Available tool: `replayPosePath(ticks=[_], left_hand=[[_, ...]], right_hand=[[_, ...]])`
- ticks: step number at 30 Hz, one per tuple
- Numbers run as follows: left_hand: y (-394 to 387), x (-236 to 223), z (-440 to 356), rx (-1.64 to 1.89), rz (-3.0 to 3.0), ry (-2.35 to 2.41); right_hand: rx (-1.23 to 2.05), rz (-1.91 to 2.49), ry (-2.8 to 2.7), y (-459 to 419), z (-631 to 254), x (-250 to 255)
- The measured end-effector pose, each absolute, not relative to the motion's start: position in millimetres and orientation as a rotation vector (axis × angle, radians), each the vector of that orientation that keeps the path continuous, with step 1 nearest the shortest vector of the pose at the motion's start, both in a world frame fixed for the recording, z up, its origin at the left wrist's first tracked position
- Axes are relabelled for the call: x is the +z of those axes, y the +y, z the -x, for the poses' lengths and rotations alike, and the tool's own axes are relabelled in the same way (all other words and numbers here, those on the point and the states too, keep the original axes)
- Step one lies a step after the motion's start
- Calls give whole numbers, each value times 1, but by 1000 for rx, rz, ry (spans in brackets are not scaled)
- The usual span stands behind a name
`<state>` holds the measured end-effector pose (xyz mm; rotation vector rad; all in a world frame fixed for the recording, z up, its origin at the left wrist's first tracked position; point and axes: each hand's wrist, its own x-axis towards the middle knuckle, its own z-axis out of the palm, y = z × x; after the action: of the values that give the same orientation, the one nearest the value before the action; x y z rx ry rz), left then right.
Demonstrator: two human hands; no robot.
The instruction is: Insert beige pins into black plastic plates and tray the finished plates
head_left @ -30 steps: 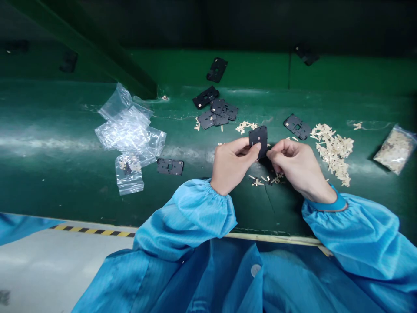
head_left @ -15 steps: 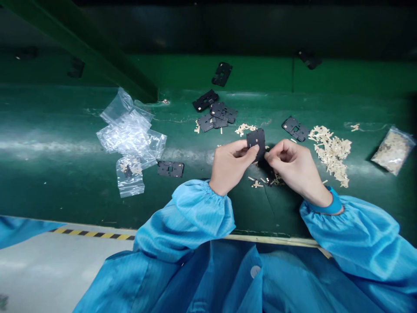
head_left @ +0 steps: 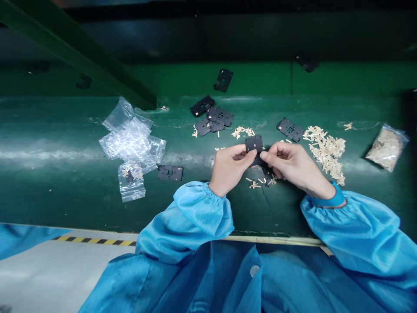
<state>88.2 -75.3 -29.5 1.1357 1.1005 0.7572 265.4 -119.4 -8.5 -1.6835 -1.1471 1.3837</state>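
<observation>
A flat black plastic plate (head_left: 253,143) with small holes is pinched between the thumb and fingers of my left hand (head_left: 230,167), tilted up above the table. My right hand (head_left: 289,163) is closed in a pinch, its thumb tip touching the plate's right edge; anything between those fingers is hidden. Under the hands lie small cream strips (head_left: 255,184) and dark pieces, partly covered. To the right of my right hand spreads a loose heap of cream strips (head_left: 325,148). A similar black plate (head_left: 289,129) lies just beyond that hand.
Overlapping black plates (head_left: 220,116) lie past my left hand, and a single plate (head_left: 170,172) lies left of it. Clear zip bags (head_left: 128,137) are piled at the left. A filled bag (head_left: 387,148) rests at the right. A green beam (head_left: 97,56) slants down to the table.
My right hand has moved left, bringing its pinched fingers against the plate's right edge. The left hand still grips the plate. The whole view has shifted slightly.
</observation>
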Motion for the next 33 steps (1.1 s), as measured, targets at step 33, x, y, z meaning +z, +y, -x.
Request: replayPosePath(ticks=[33], left_hand=[[-74, -35, -83, 889, -904, 929]], right_hand=[[1594, 1218, -899, -128, -269, -16]])
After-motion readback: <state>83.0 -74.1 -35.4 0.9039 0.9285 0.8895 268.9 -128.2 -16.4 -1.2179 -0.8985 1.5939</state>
